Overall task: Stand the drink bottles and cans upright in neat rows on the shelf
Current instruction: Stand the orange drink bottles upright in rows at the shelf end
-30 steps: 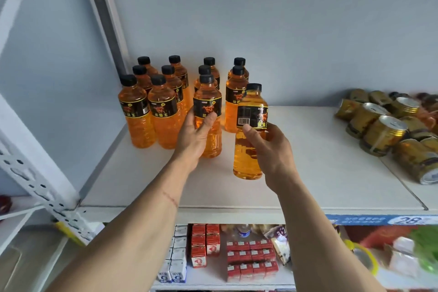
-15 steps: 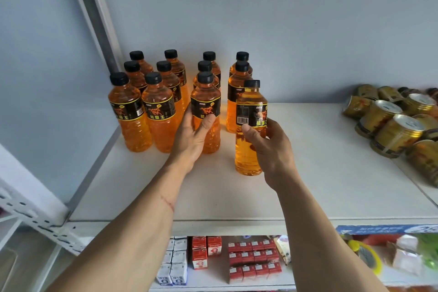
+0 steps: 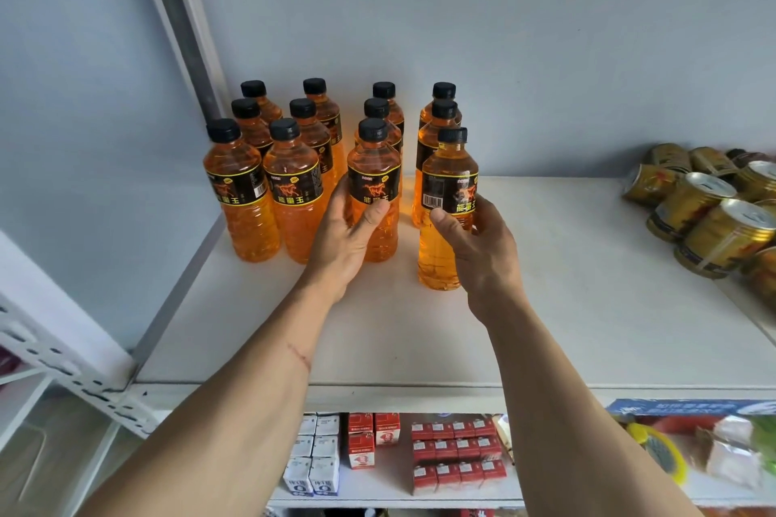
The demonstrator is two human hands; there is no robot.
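Wrapping the front bottle [image 3: 446, 218] of the fourth row, the right hand [image 3: 483, 252] steadies it upright on the shelf [image 3: 567, 306]; the left hand [image 3: 348, 239] clasps its neighbour bottle [image 3: 375, 189], gold cans [image 3: 714, 214] toppled far right.

orange bottles [image 3: 294, 197], black caps and labels, gold cans [image 3: 714, 222], white shelf [image 3: 546, 327]

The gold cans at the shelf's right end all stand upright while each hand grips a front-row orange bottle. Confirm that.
Not quite. In the head view the gold cans lie tipped in a jumble, not upright. The rest holds: the left hand grips one front-row orange bottle and the right hand grips another.
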